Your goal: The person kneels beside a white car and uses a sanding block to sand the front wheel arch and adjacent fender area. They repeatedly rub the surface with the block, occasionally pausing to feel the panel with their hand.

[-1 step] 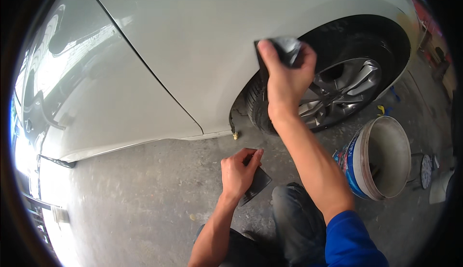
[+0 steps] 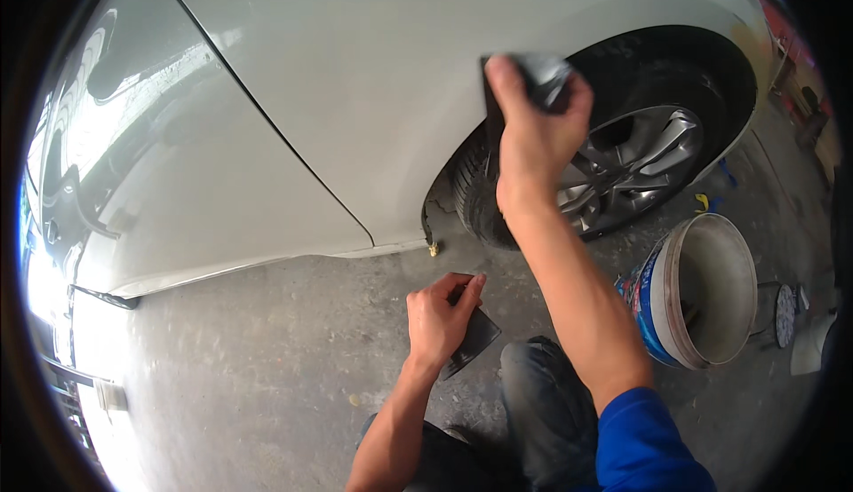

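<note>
My right hand is raised at the front edge of the wheel arch, closed on a black sheet that looks like folded wet sandpaper with a shiny grey side. The sheet lies against the pale car panel or just in front of it; I cannot tell which. Part of it hangs below my thumb. Lower down, over the floor near my knee, my left hand pinches a thin, flat, dark rectangular piece. Its kind is not clear, and my palm hides its upper part.
Behind my right hand stands the wheel, a black tyre with a grey spoked rim. An open bucket with a blue patterned outside is on the concrete floor to my right. A small yellow item lies beyond it.
My right hand has slid slightly up and to the right with the black sheet. My left hand stays where it was.
</note>
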A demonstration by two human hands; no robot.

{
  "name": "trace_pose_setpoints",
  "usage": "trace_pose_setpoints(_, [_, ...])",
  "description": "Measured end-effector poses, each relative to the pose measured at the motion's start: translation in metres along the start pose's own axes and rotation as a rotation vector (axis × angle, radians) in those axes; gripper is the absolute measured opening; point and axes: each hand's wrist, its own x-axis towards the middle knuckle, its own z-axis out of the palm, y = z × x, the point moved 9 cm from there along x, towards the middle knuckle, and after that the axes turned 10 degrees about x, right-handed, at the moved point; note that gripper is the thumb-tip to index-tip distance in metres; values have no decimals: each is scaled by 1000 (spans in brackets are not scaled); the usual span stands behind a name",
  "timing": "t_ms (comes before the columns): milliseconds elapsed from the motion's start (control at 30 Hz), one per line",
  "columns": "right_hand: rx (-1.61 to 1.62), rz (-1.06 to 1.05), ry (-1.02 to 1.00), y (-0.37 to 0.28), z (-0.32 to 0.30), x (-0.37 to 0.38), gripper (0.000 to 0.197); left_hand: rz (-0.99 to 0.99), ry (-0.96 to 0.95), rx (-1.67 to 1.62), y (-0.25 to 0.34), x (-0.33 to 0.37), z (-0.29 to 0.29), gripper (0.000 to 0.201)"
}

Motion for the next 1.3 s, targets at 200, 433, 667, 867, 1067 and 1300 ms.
trace_pose_setpoints(200, [-193, -89, -130, 20, -10, -7, 66, 23, -18, -13, 3, 1, 8, 28])
trace_pose_setpoints(433, [-154, -57, -95, 18, -6, -11, 73, 52, -30, -38, 13, 3, 15, 27])
trace_pose_setpoints(667, [37, 43, -64, 15, -2, -2, 79, 26, -13, -55, 12, 0, 9, 25])
trace_pose_setpoints(867, [-55, -32, -67, -12, 2, 27, 81, -13, -14, -60, 1, 3, 9, 27])
trace_pose_setpoints(1067, [-234, -57, -174, 12, -8, 7, 75, 19, -11, -18, 7, 3, 10, 27])
trace_pose_setpoints(1300, [-234, -84, -241, 23, -14, -5, 73, 7, -33, -30, 3, 8, 18, 28])
